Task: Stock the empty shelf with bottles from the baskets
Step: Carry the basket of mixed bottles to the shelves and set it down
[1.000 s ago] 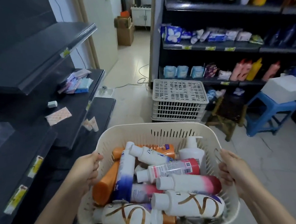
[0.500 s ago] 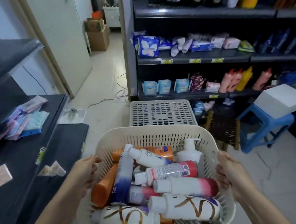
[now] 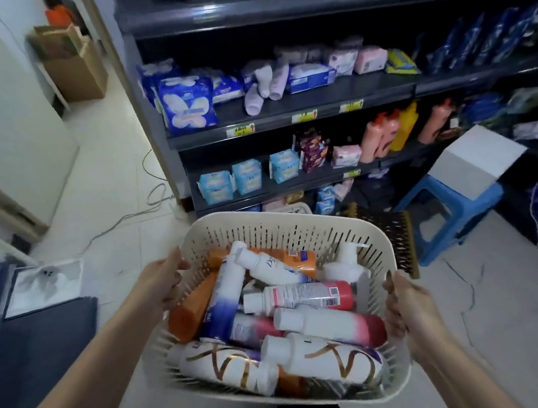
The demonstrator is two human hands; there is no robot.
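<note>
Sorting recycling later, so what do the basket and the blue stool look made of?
The basket looks like moulded plastic, matte cream, given its thin slotted walls. The stool is probably plastic too: uniform smooth blue, seat and legs seemingly one piece.

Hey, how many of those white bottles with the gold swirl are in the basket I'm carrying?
2. One gold-swirl bottle lies near-left in the basket, the other near-right; more may be buried underneath.

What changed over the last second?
The view swung right: the empty dark shelf slid to the left edge, the stocked shelf now faces the person. Left hand and right hand still grip the basket; its bottles lie unchanged.
</note>
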